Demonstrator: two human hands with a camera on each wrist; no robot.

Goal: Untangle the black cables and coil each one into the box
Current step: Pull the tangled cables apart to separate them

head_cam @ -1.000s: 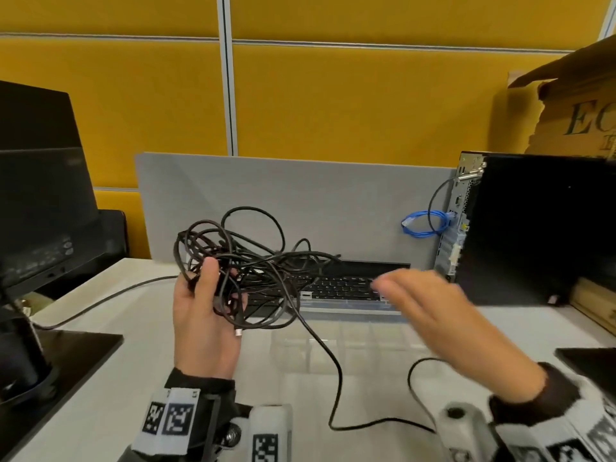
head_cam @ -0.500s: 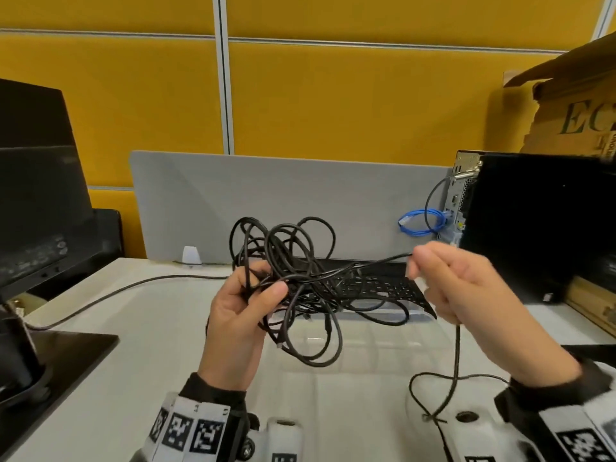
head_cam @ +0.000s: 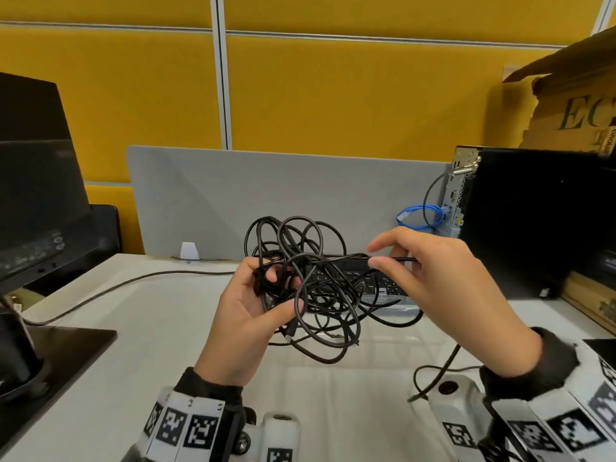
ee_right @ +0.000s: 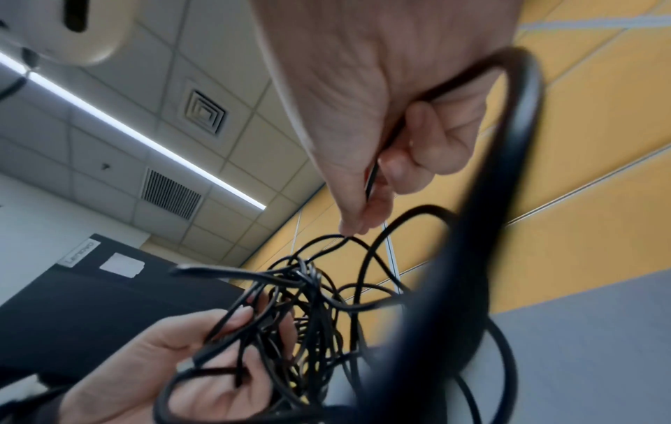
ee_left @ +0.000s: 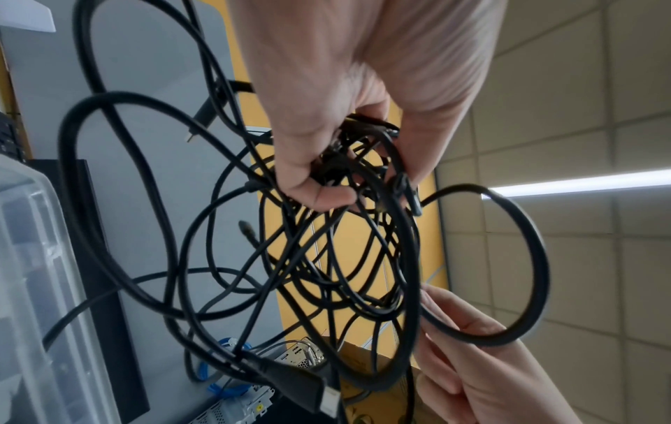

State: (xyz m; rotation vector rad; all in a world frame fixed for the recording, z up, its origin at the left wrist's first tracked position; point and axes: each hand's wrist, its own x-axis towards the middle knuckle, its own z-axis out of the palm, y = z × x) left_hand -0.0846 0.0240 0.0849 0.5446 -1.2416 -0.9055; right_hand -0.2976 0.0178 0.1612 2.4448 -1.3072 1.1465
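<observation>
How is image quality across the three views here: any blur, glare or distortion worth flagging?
Head view: evenly lit and sharp; the tangle of black cables reads clearly, edges bowed by the wide lens. Left wrist view: left hand smeared, ceiling light strip blown out. Right wrist view: a near cable loop is a thick blur crossing the right hand.

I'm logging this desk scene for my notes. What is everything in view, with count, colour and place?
cable tangle: one bundle, black, held above the desk
clear box: one, transparent, on the desk under the tangle
keyboard: one, black, behind the tangle
desk: one, white
monitor: one, black, far left
computer tower: one, black, right
blue cable: one, coiled at the tower's back
cardboard box: one, brown, upper right
divider: one, grey, behind the desk
wall panels: yellow, background
left hand: grips the tangle
right hand: pinches one strand
</observation>
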